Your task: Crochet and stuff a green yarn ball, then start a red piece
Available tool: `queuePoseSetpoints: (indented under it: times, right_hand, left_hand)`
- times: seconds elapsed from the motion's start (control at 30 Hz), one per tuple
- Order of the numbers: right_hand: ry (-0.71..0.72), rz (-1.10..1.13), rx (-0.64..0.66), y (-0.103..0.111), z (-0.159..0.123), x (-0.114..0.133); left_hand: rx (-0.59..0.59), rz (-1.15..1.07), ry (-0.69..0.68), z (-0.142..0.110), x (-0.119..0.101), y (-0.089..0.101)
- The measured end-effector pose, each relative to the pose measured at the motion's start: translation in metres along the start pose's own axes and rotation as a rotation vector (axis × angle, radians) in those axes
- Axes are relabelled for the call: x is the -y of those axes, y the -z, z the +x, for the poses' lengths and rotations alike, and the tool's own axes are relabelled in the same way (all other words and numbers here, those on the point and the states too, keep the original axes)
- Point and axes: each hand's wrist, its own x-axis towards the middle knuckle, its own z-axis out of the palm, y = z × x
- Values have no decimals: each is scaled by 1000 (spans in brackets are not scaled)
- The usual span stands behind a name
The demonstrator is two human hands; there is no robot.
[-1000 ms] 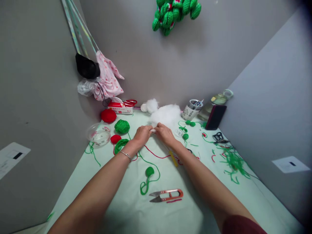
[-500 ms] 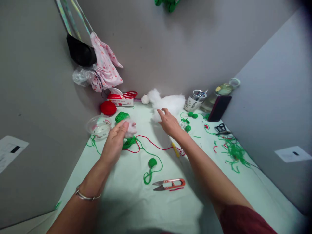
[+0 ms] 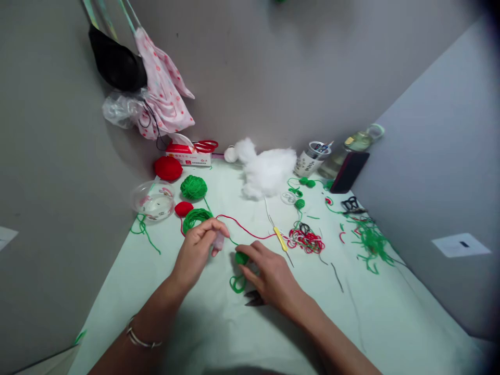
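My left hand [image 3: 197, 250] is closed around a small tuft of white stuffing [image 3: 219, 240], which shows between thumb and fingers. Beside it, my right hand [image 3: 269, 271] has its thumb and fingers around a small green crocheted ball [image 3: 241, 258] lying low over the table. A loop of green yarn [image 3: 236, 284] trails from the ball. The blades of the thread snips [image 3: 253, 299] show under my right hand; their handle is hidden. Behind my left hand lies a coil of green yarn [image 3: 195, 217]. The large heap of white stuffing [image 3: 269, 172] rests against the back wall.
At left stand a clear plastic bowl [image 3: 154, 202], a red yarn ball [image 3: 167, 168] and a green yarn ball [image 3: 194, 187]. A yellow-handled crochet hook [image 3: 280, 239] lies near tangled red yarn [image 3: 307, 240]. Further right are a phone [image 3: 350, 172] and green yarn scraps [image 3: 373, 242].
My right hand has come back from near the stuffing heap to the green crocheted ball. My left hand, still holding the tuft, has moved right and nearer to me.
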Motion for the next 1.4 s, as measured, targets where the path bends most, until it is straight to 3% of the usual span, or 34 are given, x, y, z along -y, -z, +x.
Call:
queuePoseSetpoints:
  times: [0.1, 0.17, 0.37, 0.43, 0.5, 0.57, 0.7, 0.83, 0.93, 1.1, 1.3, 1.4]
  right_hand:
    - [28, 249, -184, 7, 2, 0]
    - [61, 299, -262, 10, 2, 3]
    - [90, 400, -348, 4, 4, 8]
    - [-10, 514, -328, 5, 5, 4]
    - [-123, 598, -224, 9, 6, -1]
    - [-157, 630, -162, 15, 5, -4]
    - [-80, 748, -332, 24, 3, -4]
    - [-144, 1146, -269, 24, 2, 1]
    - [-279, 1027, -272, 20, 4, 2]
    - [-235, 687, -151, 11, 6, -3]
    - [-346, 737, -205, 5, 11, -12]
    - [-357, 845, -244, 4, 13, -13]
  left_hand:
    - [36, 41, 39, -7, -1, -7]
    - [95, 83, 70, -11, -1, -14]
    - [153, 106, 122, -14, 6, -27]
    - [132, 51, 136, -13, 5, -26]
    - [91, 44, 116, -12, 4, -23]
    - [70, 70, 105, -11, 6, -22]
    - [109, -1, 168, -11, 14, -25]
    - [133, -34, 188, -12, 21, -31]
    - [146, -6, 174, -14, 22, -33]
    - [153, 61, 164, -17, 23, -36]
    - [0, 49, 116, -16, 26, -29]
    - [-1, 3, 100, -15, 26, -24]
